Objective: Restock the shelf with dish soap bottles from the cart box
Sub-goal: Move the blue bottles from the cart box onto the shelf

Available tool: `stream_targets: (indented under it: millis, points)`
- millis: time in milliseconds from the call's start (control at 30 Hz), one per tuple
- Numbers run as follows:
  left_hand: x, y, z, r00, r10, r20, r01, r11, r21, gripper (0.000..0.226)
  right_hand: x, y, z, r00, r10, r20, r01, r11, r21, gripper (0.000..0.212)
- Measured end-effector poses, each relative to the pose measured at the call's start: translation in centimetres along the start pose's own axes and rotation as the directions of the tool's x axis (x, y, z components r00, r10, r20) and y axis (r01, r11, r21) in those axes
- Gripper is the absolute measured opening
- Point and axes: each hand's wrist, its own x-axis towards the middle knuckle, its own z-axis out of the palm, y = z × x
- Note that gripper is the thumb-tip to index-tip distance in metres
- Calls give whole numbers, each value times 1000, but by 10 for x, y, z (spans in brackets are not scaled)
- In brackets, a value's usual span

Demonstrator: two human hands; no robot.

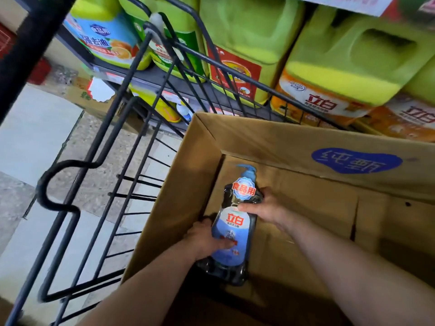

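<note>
Here both hands are clamped on one dish soap bottle [233,222], which lies label-up on the floor of the cardboard box [188,184], its pump pointing away from the person. The left hand [202,241] wraps the lower body, thumb across the label; the right hand [268,209] clasps the shoulder just under the pump. Two grips probably suit a bottle lying deep in the box, keeping it level for the lift. Beyond both hands, past the cart [42,187] wires, green jugs [254,31] crowd the shelf.
</note>
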Motion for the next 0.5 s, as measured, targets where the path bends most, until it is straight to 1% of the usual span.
stream_targets:
  millis: [67, 100, 133, 200, 233, 267, 367, 500]
  points:
    - [5, -6, 6, 998, -16, 66, 28, 981, -192, 86, -1, 6, 0, 1000, -12, -6, 12, 999, 53, 72]
    - [8, -9, 9, 995, -16, 102, 42, 964, -264, 81, -2, 9, 2, 1000, -16, -14, 17, 997, 72, 69]
    - [10, -11, 10, 990, -7, 143, 52, 948, -314, 71, -4, 10, 4, 999, -21, -25, 23, 995, 93, 69]
    - [10, -12, 10, 976, 20, 216, 59, 933, -355, 44, -7, 12, 8, 998, -18, -53, 26, 988, 152, 73]
    - [9, -12, 9, 972, 23, 234, 66, 929, -365, 37, -8, 13, 10, 998, -11, -60, 22, 983, 183, 75]
    - [7, -11, 8, 971, 29, 239, 64, 926, -371, 37, -11, 14, 11, 998, -2, -60, 15, 977, 212, 76]
    - [-1, -9, 7, 974, 57, 219, 28, 931, -363, 53, -22, 15, 12, 1000, 15, -19, -9, 959, 284, 72]
    - [-23, -7, 6, 979, 83, 188, -18, 945, -328, 58, -43, 20, 8, 1000, -8, 10, 4, 942, 336, 64]
